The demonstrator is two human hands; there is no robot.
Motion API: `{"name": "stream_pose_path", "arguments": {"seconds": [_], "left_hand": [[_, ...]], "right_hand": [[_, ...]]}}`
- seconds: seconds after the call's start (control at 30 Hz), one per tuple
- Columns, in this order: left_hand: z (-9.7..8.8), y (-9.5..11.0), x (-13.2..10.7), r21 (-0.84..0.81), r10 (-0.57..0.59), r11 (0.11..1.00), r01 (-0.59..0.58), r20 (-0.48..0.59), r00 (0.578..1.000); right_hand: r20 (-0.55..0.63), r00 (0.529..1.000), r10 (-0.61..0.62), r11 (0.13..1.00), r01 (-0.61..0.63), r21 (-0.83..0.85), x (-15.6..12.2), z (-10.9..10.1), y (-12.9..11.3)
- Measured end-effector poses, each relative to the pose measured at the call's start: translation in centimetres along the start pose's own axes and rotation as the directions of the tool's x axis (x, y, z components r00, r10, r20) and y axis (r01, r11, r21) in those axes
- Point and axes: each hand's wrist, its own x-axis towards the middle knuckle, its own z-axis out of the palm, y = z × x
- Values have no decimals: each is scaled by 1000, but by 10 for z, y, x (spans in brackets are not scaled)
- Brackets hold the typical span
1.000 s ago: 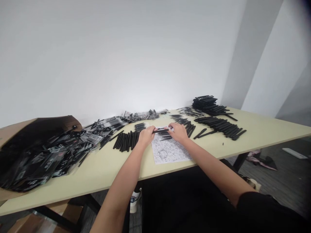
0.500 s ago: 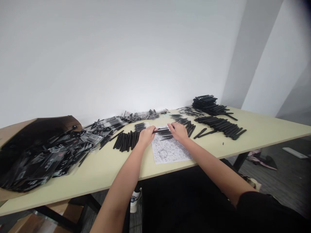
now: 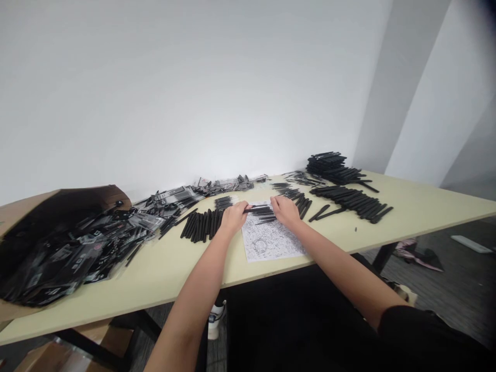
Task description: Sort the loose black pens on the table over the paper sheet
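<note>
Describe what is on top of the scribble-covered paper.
Thin black rods lie across the far part of the paper. The right hand hides some of that area, so whatever lies beneath it cannot be seen.

A pale table (image 3: 166, 268) adjoins a white wall (image 3: 217, 93).

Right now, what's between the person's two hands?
In the head view, a slim black rod extends from the left hand toward the right hand, with thin dark sticks on the scribbled paper beneath.
</note>
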Motion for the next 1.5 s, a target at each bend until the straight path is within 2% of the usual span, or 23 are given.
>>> {"name": "stream_pose_path", "arguments": {"seconds": [0.4,0.6,1.0,1.33,1.5], "left_hand": [[0,-1,0,-40,-4,999,4,-18,1000],[1,-1,0,-71,2,997,-5,-39,999],[3,-4,1,-174,25,984,-31,-38,999],[4,-5,1,-157,43,987,-45,-16,999],[3,-4,0,-121,33,992,-30,16,999]], "right_hand": [[3,1000,14,998,-15,58,1,3,3],[12,999,40,989,-41,139,3,5,6],[-76,996,47,964,-26,263,5,11,14],[-103,994,-40,985,57,166,4,8,13],[-60,996,-58,997,61,50,2,2,7]]}}
